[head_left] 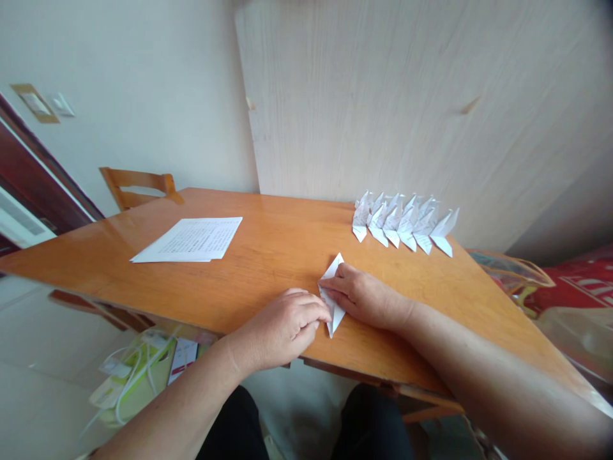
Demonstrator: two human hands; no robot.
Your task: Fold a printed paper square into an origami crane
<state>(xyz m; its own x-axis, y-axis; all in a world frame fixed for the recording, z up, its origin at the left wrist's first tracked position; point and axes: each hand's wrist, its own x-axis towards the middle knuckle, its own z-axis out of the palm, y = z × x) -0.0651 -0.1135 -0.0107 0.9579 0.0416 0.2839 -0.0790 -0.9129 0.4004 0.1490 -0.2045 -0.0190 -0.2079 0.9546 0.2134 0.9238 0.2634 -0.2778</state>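
Observation:
A white folded paper (336,317), pointed at its top and bottom ends, lies on the wooden table in front of me. My right hand (366,295) presses down on its middle, fingers bent together and thumb close by. From the other side, my left hand (294,324) reaches its lower left edge with curled fingers pressed together, fingertips on the paper. Both hands partly cover the sheet, so its inner folds are hard to see. Farther back to the right, several folded paper pieces (407,223) with raised points stand in a tight row.
A stack of printed sheets (191,241) rests on the left part of the table (272,239). Behind stands a pale panel (364,96) against the wall. A wooden chair (138,182) is at the far left. Bags (569,294) sit beyond the right edge.

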